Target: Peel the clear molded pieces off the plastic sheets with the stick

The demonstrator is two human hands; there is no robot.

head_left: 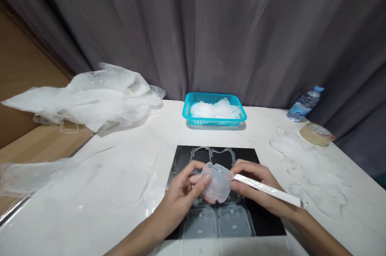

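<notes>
My left hand (183, 187) is closed on a small clear plastic case (217, 181), thumb on its top face, held just above a black mat (265, 216). My right hand (256, 185) grips a thin silver blade-like tool (268, 189) whose tip meets the case's right edge. On the mat lie clear plastic frame trimmings (212, 154) at the back and two more clear cases (217, 220) at the front.
A turquoise basket (214, 121) with clear plastic pieces stands behind the mat. Crumpled plastic bags (90, 101) lie at the left, clear scraps (313, 171) at the right with a tape roll (316, 133) and a water bottle (304, 104). A grey curtain hangs behind.
</notes>
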